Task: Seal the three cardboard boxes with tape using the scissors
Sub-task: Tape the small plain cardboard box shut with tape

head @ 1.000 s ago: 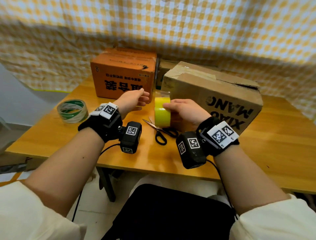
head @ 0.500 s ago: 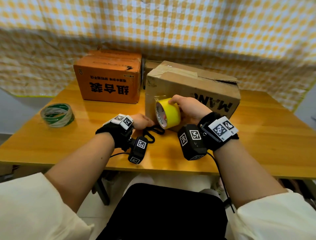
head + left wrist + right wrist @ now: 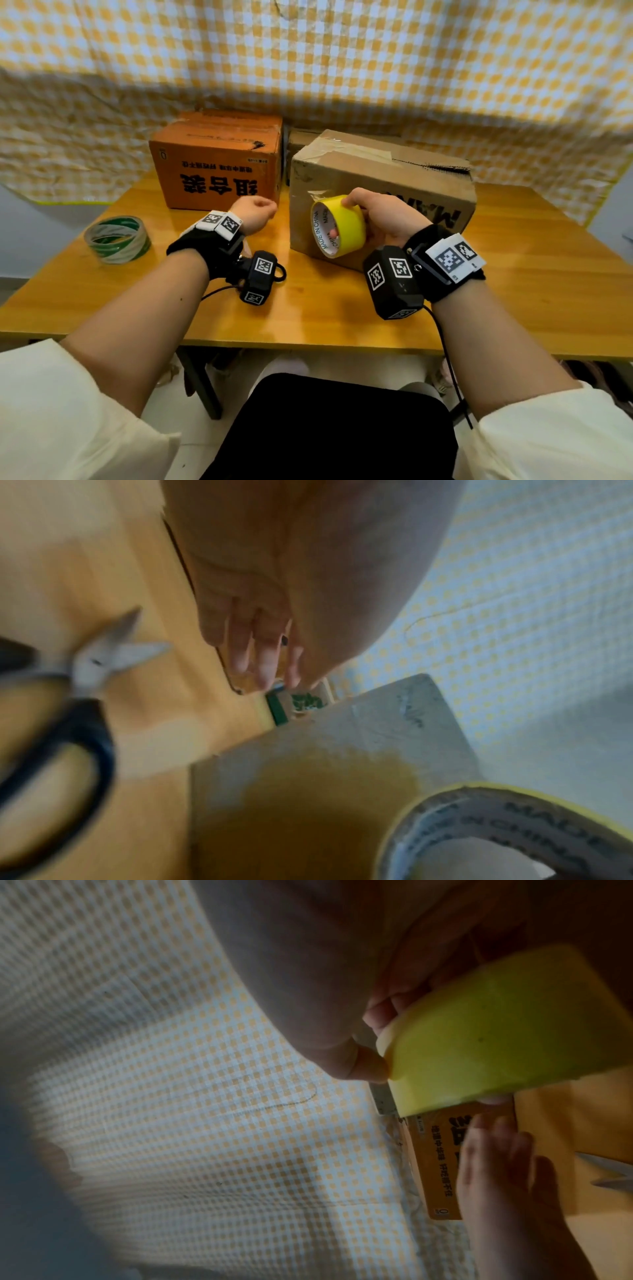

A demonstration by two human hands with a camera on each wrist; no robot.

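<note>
My right hand point(image 3: 378, 214) grips a yellow tape roll point(image 3: 339, 226) with fingers through its core, and holds it against the front face of the brown box point(image 3: 394, 168). A short clear strip of tape runs from the roll up to that face. My left hand point(image 3: 255, 214) hovers in front of the orange box point(image 3: 219, 171) with fingers relaxed and holds nothing. The black-handled scissors point(image 3: 78, 696) lie on the table under my left wrist, blades slightly apart. A third box point(image 3: 301, 140) shows only as a sliver behind the other two.
A green-and-white tape roll point(image 3: 116, 238) lies at the left of the wooden table point(image 3: 531, 274). A yellow checked cloth point(image 3: 342, 68) hangs behind the boxes. The table's front edge is close to my lap.
My left hand dropped to the scissors' handles, then let them go and rose toward the orange box. My right hand turned the yellow roll, so its open core now faces me.
</note>
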